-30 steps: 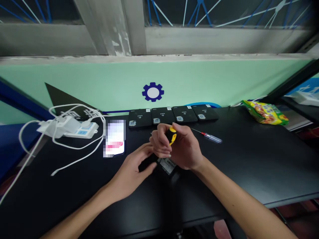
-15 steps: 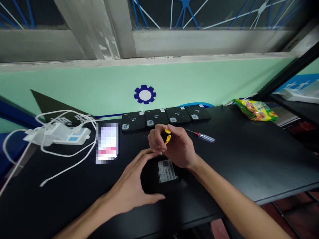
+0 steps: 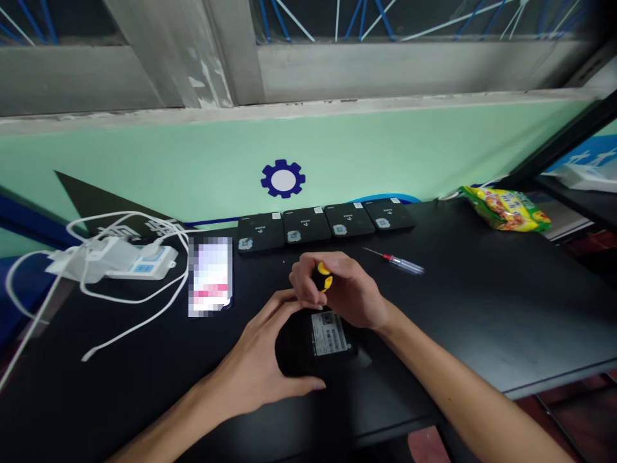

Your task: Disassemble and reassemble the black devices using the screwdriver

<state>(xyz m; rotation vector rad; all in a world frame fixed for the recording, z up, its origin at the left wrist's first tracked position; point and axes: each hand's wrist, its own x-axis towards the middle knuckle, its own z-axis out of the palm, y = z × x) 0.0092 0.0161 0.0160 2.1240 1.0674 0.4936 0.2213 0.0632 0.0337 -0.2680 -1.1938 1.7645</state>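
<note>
My right hand (image 3: 344,286) is closed round the black-and-yellow handle of a screwdriver (image 3: 323,278); its shaft and tip are hidden by my fingers. Under it, flat on the table, lies a black box-shaped device (image 3: 299,350) with a white printed label (image 3: 330,334) facing up. My left hand (image 3: 258,357) spans the left side of this device, fingers along its far edge and thumb along the near one. The fingertips of both hands come close together at the device's far side.
Several black flat boxes (image 3: 261,232) stand in a row along the wall. A clear-handled screwdriver (image 3: 405,264) lies to the right, beyond it a yellow-green snack bag (image 3: 511,209). At left are a phone (image 3: 210,276), a white power strip (image 3: 149,263) and loose cables. The table's front edge (image 3: 390,429) runs close below.
My left hand has spread its thumb and fingers wider around the labelled device, and more of the label shows. My right hand keeps the screwdriver over the device. The camera view has shifted slightly.
</note>
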